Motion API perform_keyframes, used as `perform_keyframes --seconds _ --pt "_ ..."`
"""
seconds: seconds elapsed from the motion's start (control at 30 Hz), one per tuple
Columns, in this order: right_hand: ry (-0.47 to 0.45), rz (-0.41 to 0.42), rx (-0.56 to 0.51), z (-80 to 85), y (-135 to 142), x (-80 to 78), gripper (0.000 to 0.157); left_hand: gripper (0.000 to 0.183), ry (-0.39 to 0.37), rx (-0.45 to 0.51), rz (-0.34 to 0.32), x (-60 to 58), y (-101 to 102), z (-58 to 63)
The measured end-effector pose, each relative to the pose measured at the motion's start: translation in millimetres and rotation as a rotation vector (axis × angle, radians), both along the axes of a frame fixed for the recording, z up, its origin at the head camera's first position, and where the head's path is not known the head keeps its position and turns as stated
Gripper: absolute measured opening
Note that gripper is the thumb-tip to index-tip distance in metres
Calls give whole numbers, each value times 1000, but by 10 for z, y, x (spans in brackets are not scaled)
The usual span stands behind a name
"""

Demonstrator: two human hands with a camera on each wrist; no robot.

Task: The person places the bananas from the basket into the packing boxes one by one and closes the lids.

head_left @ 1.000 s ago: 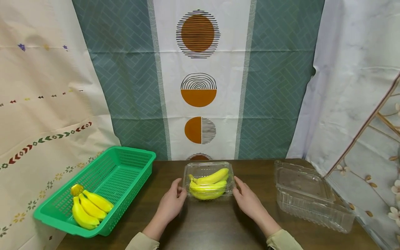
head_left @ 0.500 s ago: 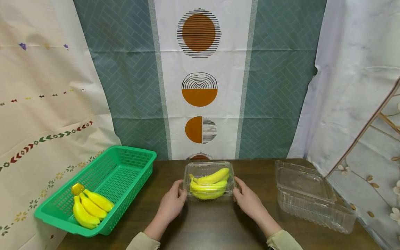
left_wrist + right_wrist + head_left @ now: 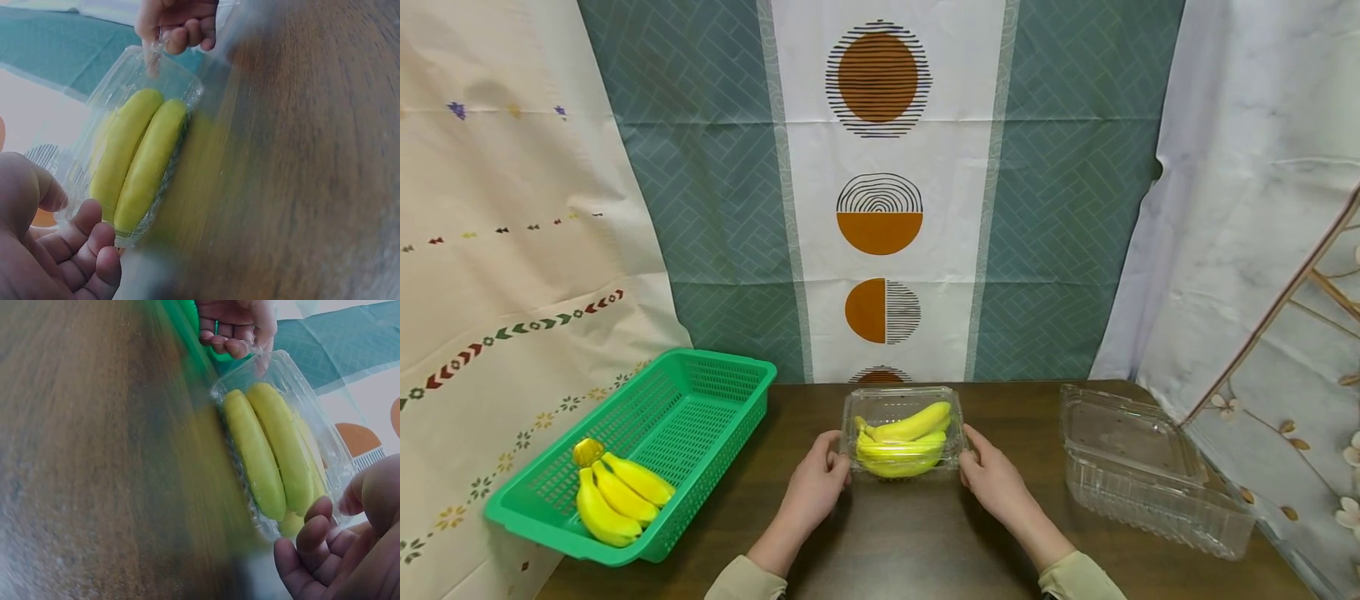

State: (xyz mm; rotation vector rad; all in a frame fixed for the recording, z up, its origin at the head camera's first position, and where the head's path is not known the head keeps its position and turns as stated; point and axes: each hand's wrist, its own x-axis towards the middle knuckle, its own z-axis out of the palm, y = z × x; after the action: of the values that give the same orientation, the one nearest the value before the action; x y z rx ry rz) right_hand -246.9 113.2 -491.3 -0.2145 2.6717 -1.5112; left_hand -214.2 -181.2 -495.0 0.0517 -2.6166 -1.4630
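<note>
A clear plastic clamshell container (image 3: pixel 901 398) with a bunch of yellow bananas (image 3: pixel 902 450) inside sits in the middle of the dark wooden table. Clear plastic covers the bananas. At the container's left end, my left hand (image 3: pixel 815 482) pinches the rim between thumb and fingers. The right hand (image 3: pixel 992 482) grips the opposite end the same way. Seen from the left wrist, the bananas (image 3: pixel 134 156) lie side by side behind the clear wall, close to the left fingers (image 3: pixel 84 228). The right wrist view shows the right fingers (image 3: pixel 315 534) curled at the container's near corner.
A green plastic basket (image 3: pixel 715 367) stands at the left, with another banana bunch (image 3: pixel 617 500) in its near end. On the right is a second clear container (image 3: pixel 1150 492), apparently a stack. Patterned cloths (image 3: pixel 1060 208) hang behind the brown table (image 3: pixel 895 542).
Both hands keep their hold on the container, which stays in place. The head view has shifted very slightly; nothing else visibly moves.
</note>
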Motion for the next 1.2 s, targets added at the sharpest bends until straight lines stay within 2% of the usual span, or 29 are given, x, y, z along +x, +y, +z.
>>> perform_keyframes --seconds 0.33,0.83,1.2 --pt "2 10 -33 9 12 9 66 49 10 5 11 -23 -14 -35" --pt "15 -13 -13 25 -2 24 66 52 44 -9 16 -18 -6 -40" --pt "12 -21 -6 32 3 33 65 54 40 16 8 -4 -3 -31"
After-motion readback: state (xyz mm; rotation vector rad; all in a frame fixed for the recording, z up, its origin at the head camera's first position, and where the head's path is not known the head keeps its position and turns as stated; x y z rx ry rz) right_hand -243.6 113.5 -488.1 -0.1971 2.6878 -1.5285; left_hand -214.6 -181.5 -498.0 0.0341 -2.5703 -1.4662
